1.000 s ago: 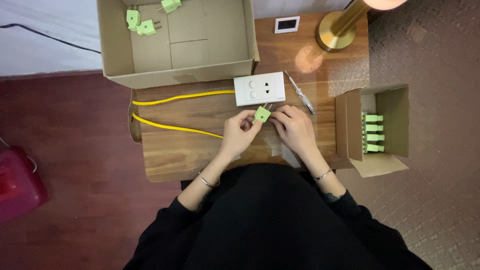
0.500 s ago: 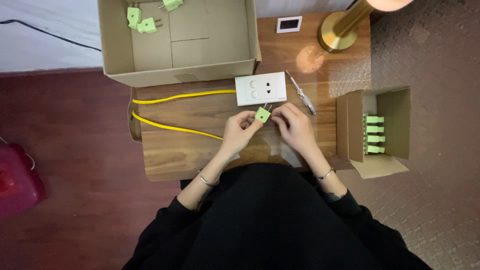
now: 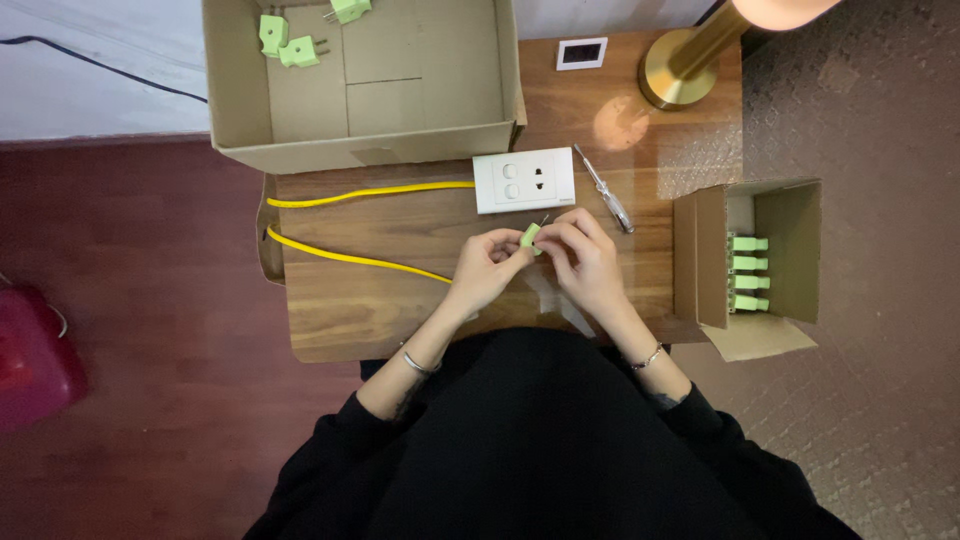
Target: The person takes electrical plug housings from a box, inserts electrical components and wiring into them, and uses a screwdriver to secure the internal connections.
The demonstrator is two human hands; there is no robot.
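Both hands meet over the middle of the wooden table (image 3: 380, 310). Between their fingertips is a small light-green plug (image 3: 531, 237) with metal pins pointing up and away. My left hand (image 3: 487, 268) pinches it from the left and my right hand (image 3: 585, 255) grips it from the right. A yellow cable (image 3: 350, 258) runs from the table's left edge to my left hand. Just beyond the hands lies a white socket block (image 3: 524, 180) with the same yellow cable entering its left side.
A large open cardboard box (image 3: 360, 150) at the back holds three green plugs (image 3: 300, 50). A smaller open box (image 3: 750, 270) on the right holds several green plugs in a row. A screwdriver (image 3: 603, 190), brass lamp base (image 3: 680, 75) and small white plate (image 3: 581, 52) lie behind.
The green plug has turned in my fingers and now shows its narrow side. My hands have stayed in the same place.
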